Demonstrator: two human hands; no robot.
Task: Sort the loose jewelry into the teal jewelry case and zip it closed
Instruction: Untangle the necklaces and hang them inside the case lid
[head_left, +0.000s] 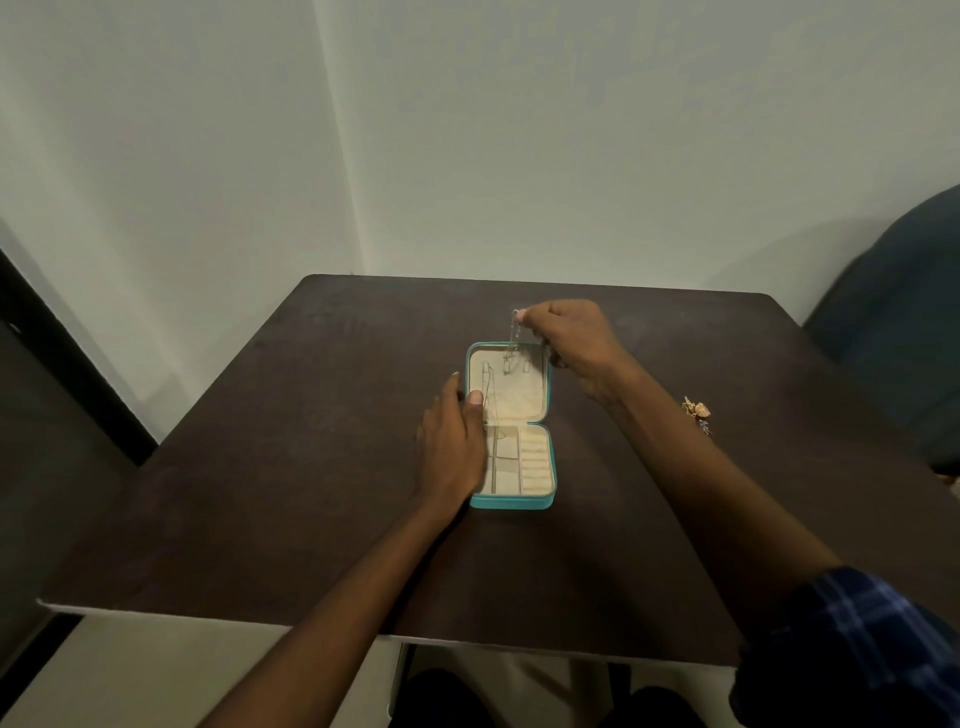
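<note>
At the middle of the dark table, the teal jewelry case is lying unzipped and spread flat, its long axis running near-to-far from the person, lid half at the far end, tray half at the near end, hinge crosswise between the two. The tray half is showing cream compartments on its left and a column of ring rolls on its right, w/ nothing clearly readable inside them. The lid lining is carrying a thin chain already hanging lengthwise down its left side, toward the hinge. The left hand is resting on the case's left edge, fingers mostly straight along the outside wall and the thumb pressing down on the lid lining right by that chain; it's bracing, not curled round anything. The right hand is hovering over the lid's far right corner, thumb and forefinger pinching the top of a second necklace, other fingers loosely curled. That necklace is dangling roughly vertical, its low end reaching the top-centre of the lid lining near the small hooks; can't tell if it's touching them. Well apart to the right, beyond the right forearm, a small heap of gold jewelry is sitting loose on the table. A blue plaid sleeve is showing at bottom right, and a dark blue chair is standing past the table's right edge.
</note>
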